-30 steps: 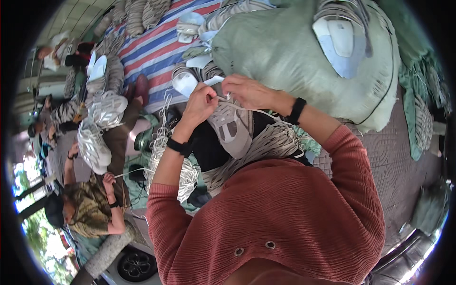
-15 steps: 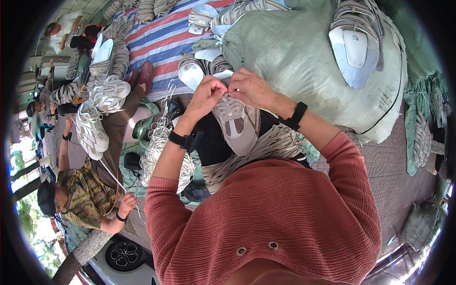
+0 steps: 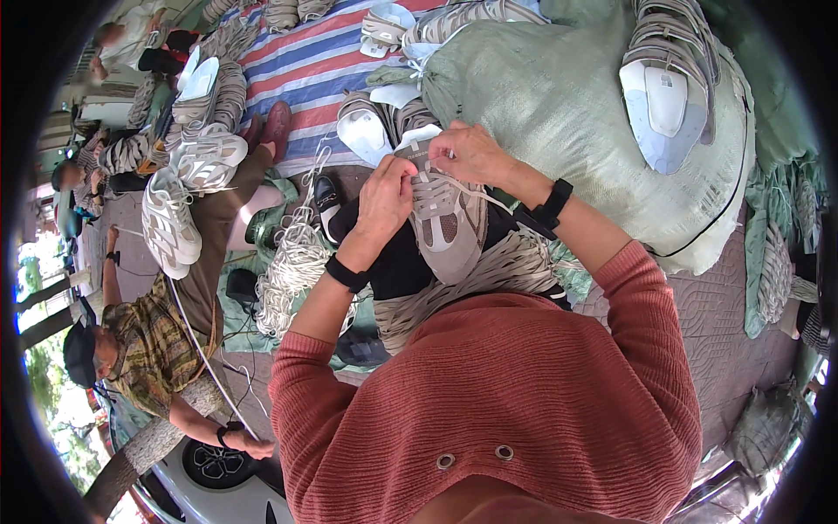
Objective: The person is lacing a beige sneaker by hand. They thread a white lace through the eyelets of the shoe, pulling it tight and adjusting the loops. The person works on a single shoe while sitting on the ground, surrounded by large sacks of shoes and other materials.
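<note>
A beige-grey shoe upper (image 3: 449, 240) with mesh panels lies over my lap, its toe toward me and its tongue pointing away. My left hand (image 3: 387, 194) is closed at the left eyelet edge, with thumb and fingertips pinching the upper near the tongue. At the other side of the tongue, my right hand (image 3: 471, 157) is pinched at the top eyelets, apparently on a thin lace; the fingers partly hide it. A pale shoelace (image 3: 463, 187) trails from the eyelets under my right wrist. Laces cross the middle of the upper.
A heap of white laces (image 3: 292, 275) lies left of my lap. A big pale-green woven sack (image 3: 576, 140) stands at right, stacked uppers (image 3: 668, 96) on it. Striped sheeting (image 3: 305, 79) spreads ahead. On the left, a co-worker (image 3: 144, 349) pulls a long lace beside laced shoes (image 3: 170, 223).
My hands have moved apart, the right one shifting rightward and the left one slightly down. A lace now shows below my right hand. The co-worker's near hand has moved down and right with the lace.
</note>
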The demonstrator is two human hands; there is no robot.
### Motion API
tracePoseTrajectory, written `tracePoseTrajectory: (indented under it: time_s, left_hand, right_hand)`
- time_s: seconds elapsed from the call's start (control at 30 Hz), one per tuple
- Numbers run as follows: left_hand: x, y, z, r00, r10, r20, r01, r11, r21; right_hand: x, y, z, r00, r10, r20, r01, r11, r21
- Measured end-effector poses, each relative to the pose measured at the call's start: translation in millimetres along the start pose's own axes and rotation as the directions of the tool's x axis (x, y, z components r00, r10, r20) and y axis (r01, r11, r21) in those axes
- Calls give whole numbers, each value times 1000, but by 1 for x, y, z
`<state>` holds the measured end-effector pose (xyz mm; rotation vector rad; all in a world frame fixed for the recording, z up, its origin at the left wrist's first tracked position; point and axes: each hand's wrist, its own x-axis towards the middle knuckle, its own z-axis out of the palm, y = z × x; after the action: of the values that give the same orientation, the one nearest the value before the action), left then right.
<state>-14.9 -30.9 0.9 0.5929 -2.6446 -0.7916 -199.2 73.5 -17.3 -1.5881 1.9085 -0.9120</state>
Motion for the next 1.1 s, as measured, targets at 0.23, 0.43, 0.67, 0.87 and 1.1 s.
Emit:
tracePoseTrajectory:
  time_s: [0.23,0.43,0.67,0.87,1.1]
  left_hand:
    - [3,13,-5,999,-26,35,24,998,54]
    - [-4,-2,-18,911,395,121,-408,818,405]
    - [-21,-9,0,977,-173,123,206,914,-349]
    - [-17,-42,-28,549,-431,716,751,-121,-649]
    - [-16,-15,-26,913,-403,71,405,867,-291]
  right_hand:
    - [0,-1,-3,1000,-8,4,8,1000,-23]
    - [5,-4,0,996,-17,91,27,994,-105]
    - [28,-6,-4,922,114,371,-65,988,-141]
    - [27,-9,-14,909,65,412,-76,997,9]
    - [24,-2,-12,924,96,370,-200,946,255]
